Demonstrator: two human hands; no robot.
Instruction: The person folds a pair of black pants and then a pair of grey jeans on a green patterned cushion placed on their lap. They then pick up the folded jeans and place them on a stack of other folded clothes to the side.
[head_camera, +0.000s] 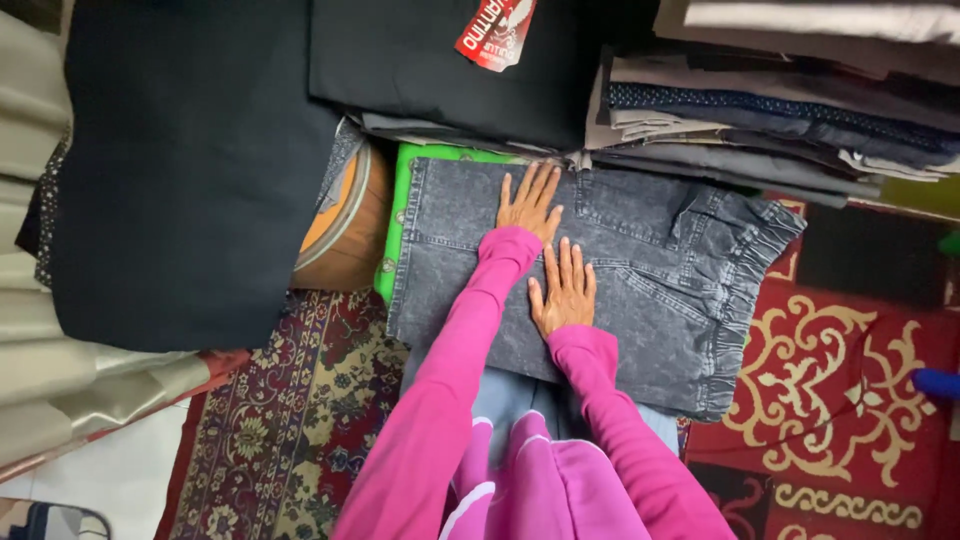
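Two hands are laid flat on a pair of grey washed-denim shorts (640, 290), which is spread across the person's lap and over the edge of a green mat (395, 225). The left hand (530, 205) is pressed palm-down on the upper middle of the shorts, its fingers stretched out and lying close together, nothing being pinched. The right hand (563, 292) is set just below and slightly to the right of it, also palm-down, with the fingers extended and lightly spread; nothing is gripped by it either. Both arms are covered by bright pink sleeves (450, 400). The elastic waistband (745, 300) of the shorts is turned toward the right, gathered and ruffled, and a pocket seam is seen near it.

Beyond the top edge of the shorts a stack of folded dark garments (440, 70) is piled, with a red paper tag (495, 30) hanging from it. To the right of that, a second stack of folded grey and blue clothes (760, 120) is seen. A large dark navy cloth (190, 170) is draped at the left, next to beige folded fabric (30, 330). A round wooden object (345, 225) is partly hidden between the navy cloth and the green mat. The floor is covered by a red patterned carpet (850, 400).
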